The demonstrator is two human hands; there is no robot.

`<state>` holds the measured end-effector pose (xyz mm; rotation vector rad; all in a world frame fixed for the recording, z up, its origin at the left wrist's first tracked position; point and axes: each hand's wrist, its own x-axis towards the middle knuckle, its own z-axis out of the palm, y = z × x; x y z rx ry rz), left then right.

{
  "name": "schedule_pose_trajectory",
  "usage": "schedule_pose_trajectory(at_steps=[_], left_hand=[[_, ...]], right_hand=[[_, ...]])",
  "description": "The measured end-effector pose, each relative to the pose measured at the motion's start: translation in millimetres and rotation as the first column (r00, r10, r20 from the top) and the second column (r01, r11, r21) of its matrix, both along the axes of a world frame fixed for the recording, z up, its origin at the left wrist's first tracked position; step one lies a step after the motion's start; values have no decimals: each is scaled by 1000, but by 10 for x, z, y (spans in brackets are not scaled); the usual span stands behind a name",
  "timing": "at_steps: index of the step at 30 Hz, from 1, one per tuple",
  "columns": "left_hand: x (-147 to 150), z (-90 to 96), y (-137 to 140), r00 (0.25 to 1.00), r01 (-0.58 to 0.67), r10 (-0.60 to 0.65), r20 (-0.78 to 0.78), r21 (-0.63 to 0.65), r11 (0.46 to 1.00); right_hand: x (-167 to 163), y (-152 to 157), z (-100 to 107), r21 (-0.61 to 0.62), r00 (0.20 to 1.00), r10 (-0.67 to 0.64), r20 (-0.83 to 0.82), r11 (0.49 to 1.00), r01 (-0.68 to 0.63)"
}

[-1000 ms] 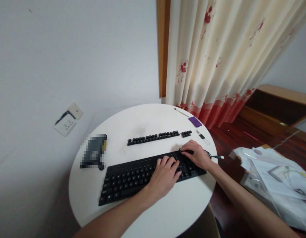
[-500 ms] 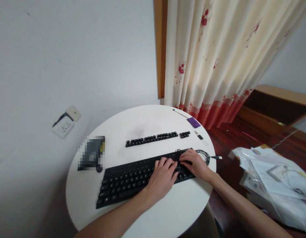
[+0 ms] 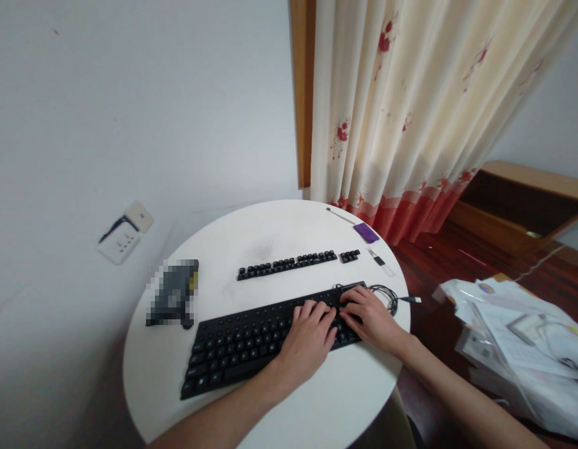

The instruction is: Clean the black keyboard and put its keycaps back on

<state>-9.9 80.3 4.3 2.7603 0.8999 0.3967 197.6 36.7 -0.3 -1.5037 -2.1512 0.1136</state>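
Observation:
A black keyboard (image 3: 237, 349) lies across the round white table (image 3: 317, 399). My left hand (image 3: 310, 337) rests flat on its right half with the fingers spread over the keys. Beside it, my right hand (image 3: 373, 315) covers the keyboard's right end, fingers bent down onto the keys. Neither hand lifts anything. Behind the keyboard a long row of loose black keycaps (image 3: 289, 264) is lined up, with a short group of keycaps (image 3: 350, 255) at its right end.
The keyboard's cable (image 3: 392, 298) coils at the table's right edge. A purple piece (image 3: 366, 232), a thin stick (image 3: 340, 215) and a small clear tool (image 3: 381, 262) lie at the far right. A blurred dark object (image 3: 173, 293) sits left. Bagged papers (image 3: 517, 337) lie on the floor.
My right hand has drawn back from the keyboard's far right edge and now sits closer to my left hand. The left hand has stayed on the keys.

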Motion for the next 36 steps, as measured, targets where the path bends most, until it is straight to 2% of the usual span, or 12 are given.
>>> schedule_pose_trajectory(at_steps=[12,22,26,29,31,34,36], left_hand=[[-7,-18,-19,1000,-5,5,14,25,1000],[44,-36,-49,1000,-31,31,0,53,998],[76,35,-34,999,-37,37,5,39,999],[148,163,88,999,-29,29,27,16,999],[253,256,245,998,-34,33,52,17,999],[513,349,553,996,-59,55,74,58,997],[726,361,753,996,-88,85,38,89,992]], right_hand=[[-27,-111,-122,63,997,-27,-67,997,31],[-44,-132,-136,39,996,-48,-78,998,51],[-32,-137,-97,20,992,-41,-119,999,44],[87,-70,-50,42,985,-56,-161,997,64],[236,52,-25,84,975,-119,-186,987,137],[510,336,-9,140,953,-247,-176,952,273],[669,540,-11,127,948,-299,-112,942,312]])
